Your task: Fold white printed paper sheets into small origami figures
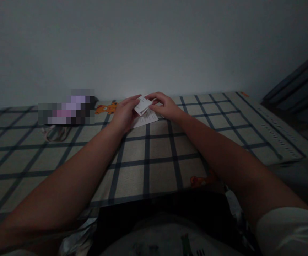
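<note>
Between my two hands is a small folded white paper (143, 105), held just above the tablecloth near the wall. My left hand (125, 113) is closed on its left edge, thumb on top. On its right side, my right hand (165, 105) pinches the paper with thumb and fingertips. Beneath it lies a white printed sheet (151, 117), partly hidden by the left hand and the folded piece. The print is too small and dim to read.
A checked tablecloth (135, 151) with bear figures covers the table. At the back left lie a pixelated, blurred-out object (70, 110) and a pale looped cable (55, 134). A plain wall (154, 46) rises behind; dark folded fabric (300, 83) hangs at the right.
</note>
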`<action>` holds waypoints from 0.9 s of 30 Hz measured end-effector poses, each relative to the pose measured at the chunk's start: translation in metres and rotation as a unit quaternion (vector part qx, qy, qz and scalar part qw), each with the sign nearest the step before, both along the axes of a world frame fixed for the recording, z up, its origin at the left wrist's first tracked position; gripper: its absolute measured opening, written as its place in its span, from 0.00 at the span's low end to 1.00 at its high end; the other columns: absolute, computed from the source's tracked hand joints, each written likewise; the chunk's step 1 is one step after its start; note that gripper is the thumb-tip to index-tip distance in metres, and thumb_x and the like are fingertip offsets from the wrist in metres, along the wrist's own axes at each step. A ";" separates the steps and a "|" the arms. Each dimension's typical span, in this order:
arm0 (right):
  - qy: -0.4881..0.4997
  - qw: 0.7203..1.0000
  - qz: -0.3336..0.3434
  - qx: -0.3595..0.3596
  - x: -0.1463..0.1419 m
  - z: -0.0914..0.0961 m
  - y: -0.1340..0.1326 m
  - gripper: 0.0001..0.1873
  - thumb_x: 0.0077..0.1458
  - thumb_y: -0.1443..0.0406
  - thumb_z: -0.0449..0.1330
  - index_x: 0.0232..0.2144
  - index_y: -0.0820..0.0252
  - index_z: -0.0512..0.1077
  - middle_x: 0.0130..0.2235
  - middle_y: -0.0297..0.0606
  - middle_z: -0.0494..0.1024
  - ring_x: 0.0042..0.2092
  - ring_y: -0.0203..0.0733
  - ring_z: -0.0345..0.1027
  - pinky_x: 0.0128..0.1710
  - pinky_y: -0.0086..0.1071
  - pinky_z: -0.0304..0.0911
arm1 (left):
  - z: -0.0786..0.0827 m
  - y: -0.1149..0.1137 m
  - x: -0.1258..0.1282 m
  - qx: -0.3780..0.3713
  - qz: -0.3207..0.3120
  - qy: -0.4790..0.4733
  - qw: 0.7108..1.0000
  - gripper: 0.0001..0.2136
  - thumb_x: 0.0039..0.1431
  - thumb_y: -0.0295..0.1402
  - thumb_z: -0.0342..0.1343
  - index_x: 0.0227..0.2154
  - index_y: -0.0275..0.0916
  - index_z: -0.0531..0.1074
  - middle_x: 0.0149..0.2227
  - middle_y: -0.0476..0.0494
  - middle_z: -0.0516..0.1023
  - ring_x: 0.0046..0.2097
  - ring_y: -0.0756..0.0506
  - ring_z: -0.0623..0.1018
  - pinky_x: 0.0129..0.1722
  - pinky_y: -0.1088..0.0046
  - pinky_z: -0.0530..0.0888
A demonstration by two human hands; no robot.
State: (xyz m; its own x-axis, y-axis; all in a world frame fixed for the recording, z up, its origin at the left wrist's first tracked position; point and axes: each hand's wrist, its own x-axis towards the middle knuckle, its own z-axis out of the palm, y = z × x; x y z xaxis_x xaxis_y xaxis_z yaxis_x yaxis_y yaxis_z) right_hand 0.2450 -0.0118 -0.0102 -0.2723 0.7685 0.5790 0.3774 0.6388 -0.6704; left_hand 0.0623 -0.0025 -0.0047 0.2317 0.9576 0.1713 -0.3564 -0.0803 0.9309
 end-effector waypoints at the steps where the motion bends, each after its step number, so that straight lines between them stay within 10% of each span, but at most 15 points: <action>1: -0.005 1.000 -0.002 0.000 0.000 0.000 0.000 0.19 0.53 0.67 0.59 0.49 0.59 0.72 0.51 0.42 0.74 0.48 0.41 0.69 0.54 0.40 0.64 | 0.000 0.000 0.000 0.001 0.000 0.001 1.000 0.13 0.52 0.30 0.59 0.42 0.34 0.77 0.39 0.41 0.80 0.38 0.47 0.78 0.43 0.67 0.76; 27: -0.004 1.000 0.012 -0.011 0.000 -0.003 0.002 0.22 0.52 0.67 0.61 0.51 0.58 0.69 0.54 0.44 0.70 0.55 0.45 0.65 0.56 0.42 0.64 | 0.002 -0.003 -0.001 0.000 -0.011 -0.002 1.000 0.15 0.53 0.32 0.60 0.44 0.34 0.76 0.41 0.39 0.80 0.42 0.44 0.79 0.47 0.65 0.75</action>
